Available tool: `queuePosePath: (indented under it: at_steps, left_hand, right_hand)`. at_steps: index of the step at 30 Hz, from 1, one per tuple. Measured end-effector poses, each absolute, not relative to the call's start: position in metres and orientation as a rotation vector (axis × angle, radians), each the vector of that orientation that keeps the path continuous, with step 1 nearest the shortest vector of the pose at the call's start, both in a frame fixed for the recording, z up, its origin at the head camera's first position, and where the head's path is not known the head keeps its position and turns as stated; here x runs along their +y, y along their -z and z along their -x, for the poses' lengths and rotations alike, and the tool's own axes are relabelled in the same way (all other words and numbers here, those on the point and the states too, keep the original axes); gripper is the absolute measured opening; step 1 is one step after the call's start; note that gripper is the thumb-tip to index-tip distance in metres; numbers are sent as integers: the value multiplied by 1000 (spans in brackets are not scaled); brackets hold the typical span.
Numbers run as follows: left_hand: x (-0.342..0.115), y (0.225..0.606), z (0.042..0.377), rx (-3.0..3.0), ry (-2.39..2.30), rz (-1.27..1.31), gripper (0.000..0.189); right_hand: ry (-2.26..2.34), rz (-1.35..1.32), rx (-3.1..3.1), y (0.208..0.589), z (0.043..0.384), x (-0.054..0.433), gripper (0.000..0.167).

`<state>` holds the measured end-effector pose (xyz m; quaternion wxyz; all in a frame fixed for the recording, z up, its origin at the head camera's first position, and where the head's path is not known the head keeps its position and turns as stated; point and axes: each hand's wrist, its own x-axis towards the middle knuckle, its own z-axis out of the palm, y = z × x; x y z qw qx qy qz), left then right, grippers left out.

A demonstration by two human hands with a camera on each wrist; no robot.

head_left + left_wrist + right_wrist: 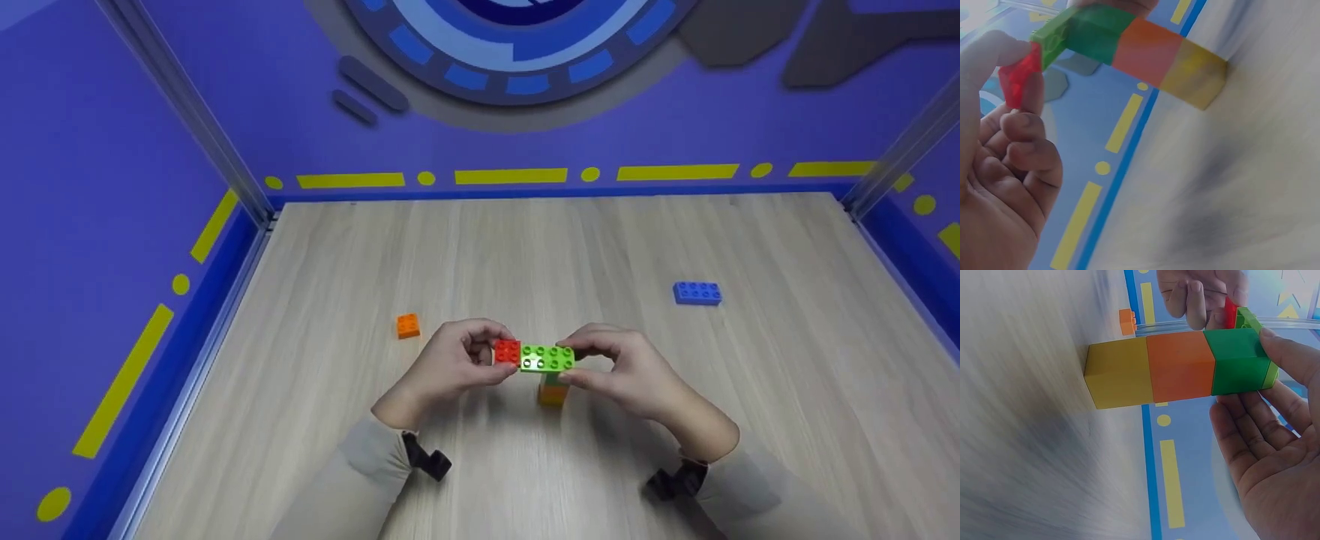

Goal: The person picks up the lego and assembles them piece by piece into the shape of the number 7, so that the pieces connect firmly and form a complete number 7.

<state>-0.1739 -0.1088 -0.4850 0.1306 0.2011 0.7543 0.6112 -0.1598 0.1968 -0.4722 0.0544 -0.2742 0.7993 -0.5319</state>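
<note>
Two hands (457, 364) (630, 371) hold one stack (1179, 371), one red brick (507, 351).

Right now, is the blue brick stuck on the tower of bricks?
No, the blue brick lies alone on the table, off to the right of the tower and both hands.

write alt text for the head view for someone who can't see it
Two hands work at a small brick tower on a wooden table: the left hand pinches a red brick beside the lime brick on top, which the right hand grips. An orange brick and a blue brick lie apart.
</note>
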Motion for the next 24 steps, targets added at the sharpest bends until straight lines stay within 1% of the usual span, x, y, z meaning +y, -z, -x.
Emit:
queuePosePath:
  at_steps: [9,24]
  left_hand:
    - [-104,489,171,2119,-1855,-473,35]
    - [-97,492,167,1916,-1948,-420,42]
  right_hand:
    - [1560,829,2479,470,160,196,30]
    - [1489,878,2557,470,159,198,32]
